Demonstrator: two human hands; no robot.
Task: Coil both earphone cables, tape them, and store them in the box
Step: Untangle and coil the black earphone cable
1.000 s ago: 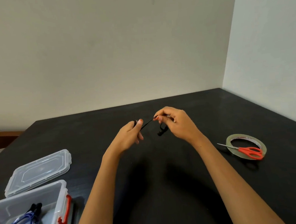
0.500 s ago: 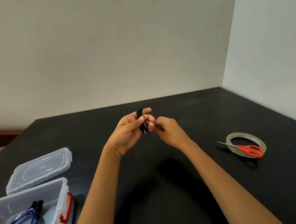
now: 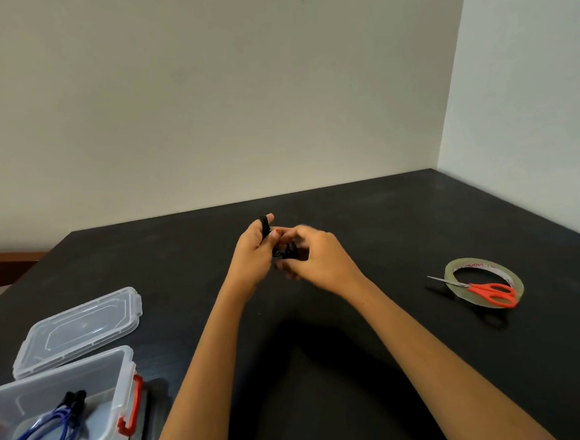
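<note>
Two hands meet above the dark table (image 3: 419, 217), and the black earphone cable (image 3: 265, 225) sits right between them. The left hand (image 3: 253, 256) has the coil looped round its raised fingers (image 3: 268, 218), thumb pressing the turns in place. The right hand (image 3: 318, 255) closes in just beside those fingertips, its fingers curled and apparently pinching the loose end, where the earbuds dangle just below the left thumb. It is blurred, so the exact grip is hard to read.

My read: this is the last of the winding. To do it well, the left thumb should stay firm on the turns so nothing springs loose, and the right fingers should lay the tail flat against the coil, buds tucked in, ready for taping.

The tape roll (image 3: 473, 261) lies well off to the right of the right hand, with the orange scissors (image 3: 492, 291) resting across it. That is the snag: one hand must leave the coil to fetch them.

Far to the left of the left fingers, the clear box (image 3: 121, 376) stands open with the blue earphone cable (image 3: 49, 429) already inside, its lid (image 3: 80, 330) lying just behind it. Nothing blocks the way there.
</note>
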